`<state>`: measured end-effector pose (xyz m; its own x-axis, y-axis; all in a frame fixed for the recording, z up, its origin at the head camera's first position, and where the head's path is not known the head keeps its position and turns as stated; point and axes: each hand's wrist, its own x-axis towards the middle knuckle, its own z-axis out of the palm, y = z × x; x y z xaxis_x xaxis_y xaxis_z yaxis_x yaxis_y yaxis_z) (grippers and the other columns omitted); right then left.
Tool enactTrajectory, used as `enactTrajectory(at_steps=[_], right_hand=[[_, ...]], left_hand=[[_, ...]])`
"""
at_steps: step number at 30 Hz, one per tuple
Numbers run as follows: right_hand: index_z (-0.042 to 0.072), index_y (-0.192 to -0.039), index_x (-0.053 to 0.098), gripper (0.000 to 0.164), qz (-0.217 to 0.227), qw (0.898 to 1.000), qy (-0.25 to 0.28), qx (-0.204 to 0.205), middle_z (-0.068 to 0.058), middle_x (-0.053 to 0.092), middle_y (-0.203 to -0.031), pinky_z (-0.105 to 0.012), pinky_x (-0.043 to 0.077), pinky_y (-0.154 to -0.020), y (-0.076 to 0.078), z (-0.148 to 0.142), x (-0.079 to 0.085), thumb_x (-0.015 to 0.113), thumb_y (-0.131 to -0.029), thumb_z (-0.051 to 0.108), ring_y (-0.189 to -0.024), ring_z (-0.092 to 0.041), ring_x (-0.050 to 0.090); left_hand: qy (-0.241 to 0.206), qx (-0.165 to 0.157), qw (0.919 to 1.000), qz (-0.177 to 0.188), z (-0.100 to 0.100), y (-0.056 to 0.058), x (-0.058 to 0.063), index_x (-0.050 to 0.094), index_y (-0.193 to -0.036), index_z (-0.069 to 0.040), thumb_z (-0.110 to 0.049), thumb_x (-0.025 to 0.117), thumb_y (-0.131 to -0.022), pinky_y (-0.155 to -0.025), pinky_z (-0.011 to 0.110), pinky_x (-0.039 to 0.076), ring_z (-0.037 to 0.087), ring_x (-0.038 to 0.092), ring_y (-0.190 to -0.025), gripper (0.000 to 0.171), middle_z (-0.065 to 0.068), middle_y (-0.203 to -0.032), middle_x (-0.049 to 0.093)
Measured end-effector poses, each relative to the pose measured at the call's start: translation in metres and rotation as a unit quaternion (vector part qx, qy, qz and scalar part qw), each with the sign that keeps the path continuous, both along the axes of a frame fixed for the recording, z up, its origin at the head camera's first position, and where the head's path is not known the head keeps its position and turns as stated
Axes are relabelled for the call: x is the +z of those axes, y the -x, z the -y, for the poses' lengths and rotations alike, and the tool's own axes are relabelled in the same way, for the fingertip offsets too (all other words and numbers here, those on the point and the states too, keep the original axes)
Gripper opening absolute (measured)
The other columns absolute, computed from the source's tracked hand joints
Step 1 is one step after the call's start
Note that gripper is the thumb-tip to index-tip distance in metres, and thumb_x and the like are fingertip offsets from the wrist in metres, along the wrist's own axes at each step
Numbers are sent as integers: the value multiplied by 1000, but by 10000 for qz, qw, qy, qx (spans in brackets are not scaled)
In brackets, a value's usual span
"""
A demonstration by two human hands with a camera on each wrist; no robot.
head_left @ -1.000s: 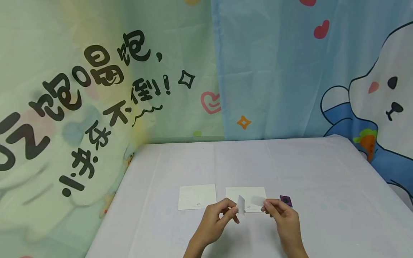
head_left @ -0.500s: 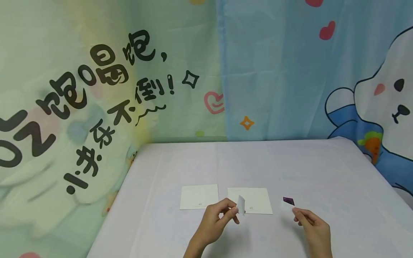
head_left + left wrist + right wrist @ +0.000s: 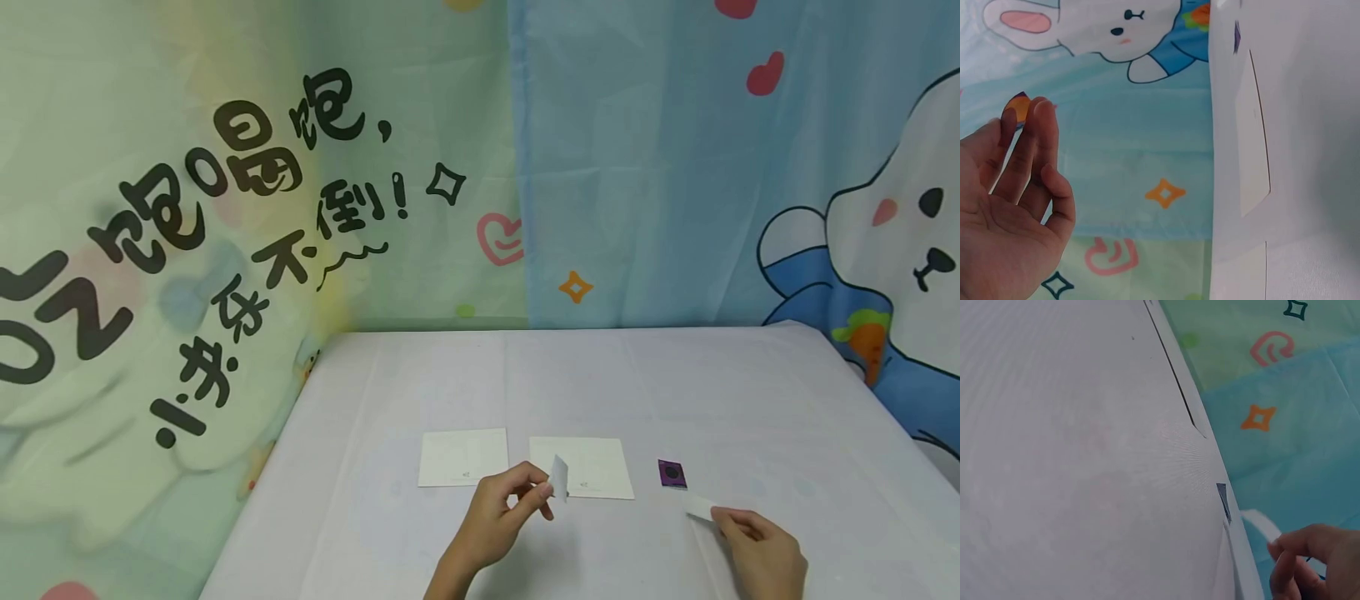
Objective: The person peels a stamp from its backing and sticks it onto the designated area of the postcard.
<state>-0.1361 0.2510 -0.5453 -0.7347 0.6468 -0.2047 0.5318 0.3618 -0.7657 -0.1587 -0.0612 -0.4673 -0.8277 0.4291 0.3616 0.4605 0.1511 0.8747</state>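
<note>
My left hand [image 3: 498, 512] pinches a small square card [image 3: 558, 478] between thumb and fingers, above the front edge of the right-hand white card [image 3: 592, 467]. Its pale back shows in the head view; in the left wrist view its face is orange with a purple corner. Off to the right, my right hand [image 3: 761, 546] pinches a thin white slip of paper [image 3: 700, 507] by one end, low over the tabletop. Just beyond that slip lies a small purple square [image 3: 672, 474] with a dark round mark.
Another white card [image 3: 462, 457] lies flat to the left of the first. Both rest on a white-covered table [image 3: 420, 375]. A printed curtain [image 3: 637, 167] hangs behind the table's far edge and along its left side.
My right hand has moved right and toward me with the white slip, away from the left hand, and the purple square now shows fully. My left hand stays almost still.
</note>
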Motion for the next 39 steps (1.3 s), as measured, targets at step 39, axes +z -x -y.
enactTrajectory(at_steps=[39], right_hand=[[-2,-77,59,18,-450,9856,-1614,211,-3,56,-53,-47,22,-70,2,-16,-38,63,-81,15,-49,-21,48]], left_hand=[[-70,-8,10000,-31,-2,-1,-1,63,-91,-9,-20,53,-95,-54,18,38,2,56,-60,16,1,-68,66]])
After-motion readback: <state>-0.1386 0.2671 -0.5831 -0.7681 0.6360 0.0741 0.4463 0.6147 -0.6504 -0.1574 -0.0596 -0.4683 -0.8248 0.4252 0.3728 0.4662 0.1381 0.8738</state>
